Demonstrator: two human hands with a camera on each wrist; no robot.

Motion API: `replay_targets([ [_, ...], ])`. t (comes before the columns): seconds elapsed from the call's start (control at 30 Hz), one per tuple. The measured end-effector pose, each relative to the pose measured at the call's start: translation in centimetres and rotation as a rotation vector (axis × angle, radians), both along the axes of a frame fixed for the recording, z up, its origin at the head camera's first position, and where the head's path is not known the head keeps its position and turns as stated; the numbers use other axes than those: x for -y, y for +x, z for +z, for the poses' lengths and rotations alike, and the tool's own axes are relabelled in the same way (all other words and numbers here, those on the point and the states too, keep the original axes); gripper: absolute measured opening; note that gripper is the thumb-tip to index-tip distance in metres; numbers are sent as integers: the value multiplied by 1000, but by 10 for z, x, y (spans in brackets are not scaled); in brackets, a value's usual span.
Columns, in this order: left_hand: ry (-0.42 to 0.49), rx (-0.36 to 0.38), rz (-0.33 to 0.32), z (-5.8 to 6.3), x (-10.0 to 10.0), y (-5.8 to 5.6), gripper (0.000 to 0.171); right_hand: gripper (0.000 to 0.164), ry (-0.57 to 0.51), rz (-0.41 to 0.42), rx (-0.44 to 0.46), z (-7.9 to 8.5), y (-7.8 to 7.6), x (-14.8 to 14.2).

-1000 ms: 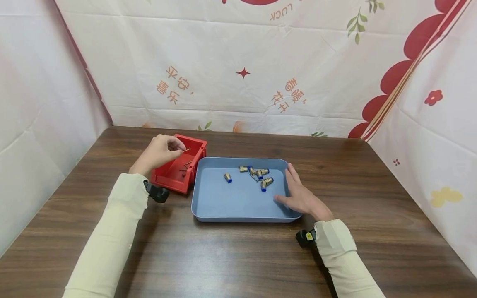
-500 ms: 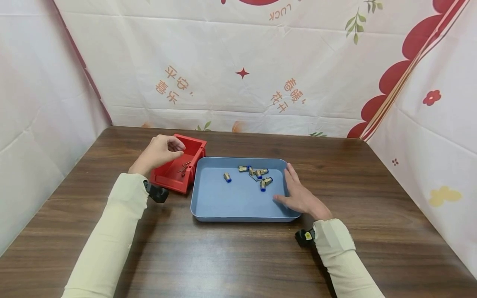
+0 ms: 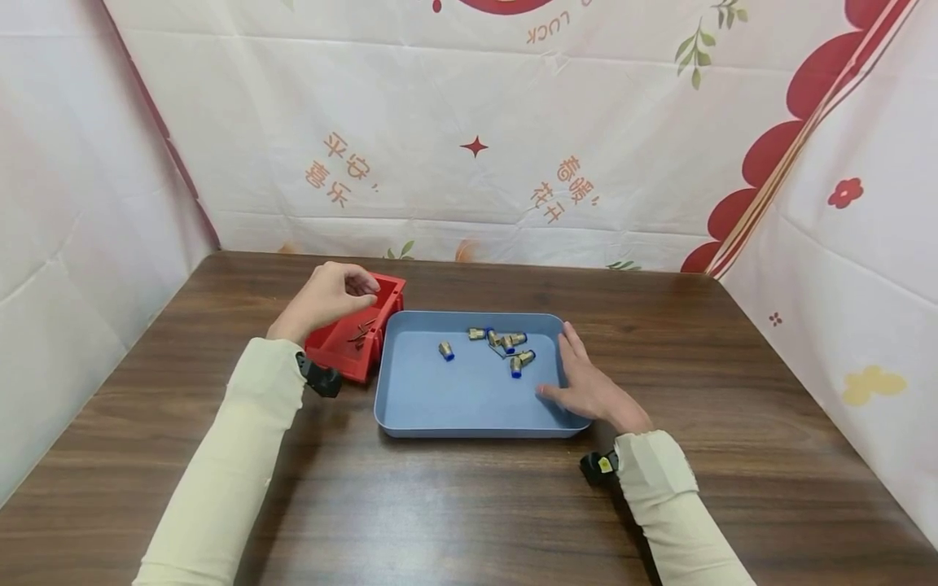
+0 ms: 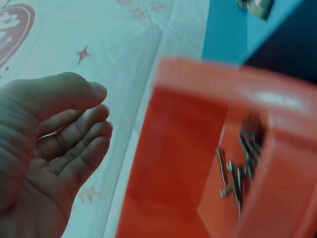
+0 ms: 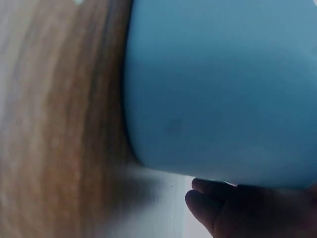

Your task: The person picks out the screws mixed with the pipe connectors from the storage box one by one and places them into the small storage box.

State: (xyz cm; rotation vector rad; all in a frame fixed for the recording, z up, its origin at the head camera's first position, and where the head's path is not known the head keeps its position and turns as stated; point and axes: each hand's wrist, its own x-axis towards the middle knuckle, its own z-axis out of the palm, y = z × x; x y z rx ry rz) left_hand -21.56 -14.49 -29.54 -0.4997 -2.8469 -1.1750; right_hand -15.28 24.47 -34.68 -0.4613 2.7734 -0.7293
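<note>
My left hand [image 3: 330, 297] hovers over the red parts bin [image 3: 337, 358], with nothing between thumb and fingers. In the left wrist view its fingers curve loosely beside the bin wall [image 4: 163, 173]. Several screws [image 4: 235, 178] lie in a small heap on the bin's floor. At the right end of the blue tray [image 3: 454, 407], my right hand [image 3: 589, 389] rests against the rim, fingers straight along it and thumb reaching over the inside. Brass push-in fittings with blue ends [image 3: 516, 366] lie clustered in the tray's back right, a thin screw [image 3: 498, 351] among them.
One more brass fitting [image 3: 446, 351] lies apart, left of the cluster. The bin stands close against the tray's left side on a brown wooden table [image 3: 454, 513]. A printed white cloth [image 3: 440, 106] hangs behind and at both sides.
The screw pinched in my left fingers a second ago has dropped into the bin among the others. The left hand has then shifted slightly right. My right hand stays on the tray.
</note>
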Motion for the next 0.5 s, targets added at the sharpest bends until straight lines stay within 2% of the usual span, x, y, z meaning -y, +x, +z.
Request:
replay_targets([
  [0.23, 22, -32, -60, 5, -27, -2, 18, 89, -3, -3, 3, 1, 1, 0],
  [0.5, 33, -54, -125, 0, -59, -3, 17, 89, -4, 0, 1, 0, 1, 0],
])
